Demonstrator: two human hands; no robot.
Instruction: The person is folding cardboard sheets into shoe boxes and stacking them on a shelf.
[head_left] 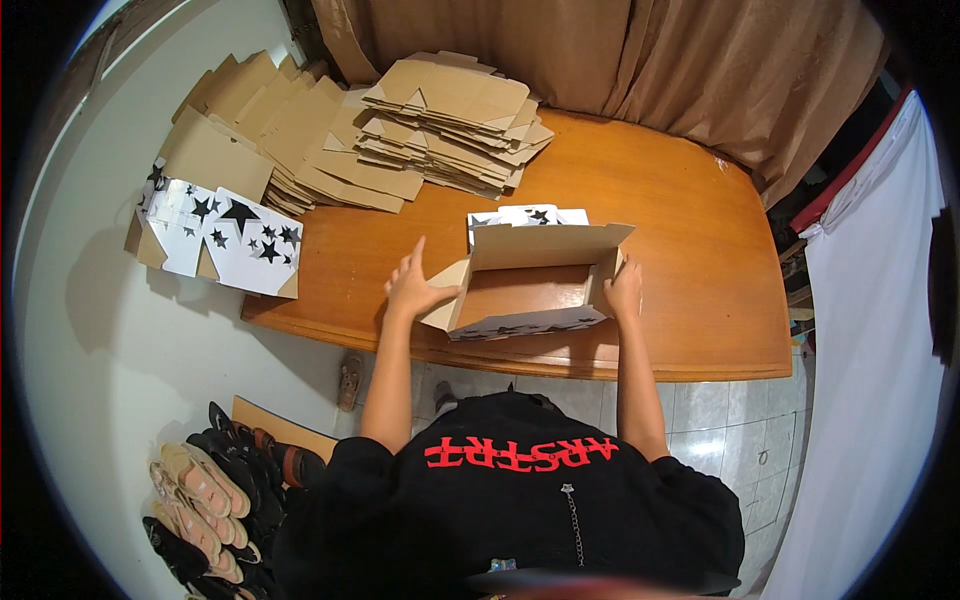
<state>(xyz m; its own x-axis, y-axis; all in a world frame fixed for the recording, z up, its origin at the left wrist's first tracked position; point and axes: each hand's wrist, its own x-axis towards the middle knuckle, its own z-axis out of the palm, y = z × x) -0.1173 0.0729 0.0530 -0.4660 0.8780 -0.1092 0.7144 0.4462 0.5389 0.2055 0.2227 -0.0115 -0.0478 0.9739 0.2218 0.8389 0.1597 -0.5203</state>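
Note:
A cardboard box (530,322), white with black stars outside and plain brown inside, stands unfolded near the front edge of the table. Through its top I see an orange-brown surface, probably the tabletop. My left hand (410,288) is at the box's left end, fingers spread, thumb against a brown side flap (446,296). At the right end, my right hand (624,288) grips the end wall, fingers bent over its edge. A white star-printed flap (530,214) sticks out behind the raised back wall; I cannot tell whether it belongs to this box.
Flattened brown cardboard boxes (445,95) lie piled at the back of the wooden table (660,190). More spread to the left, with a star-printed one (230,225) at the left edge. Brown curtains (600,50) hang behind. Sandals and shoes (205,490) crowd the floor at lower left.

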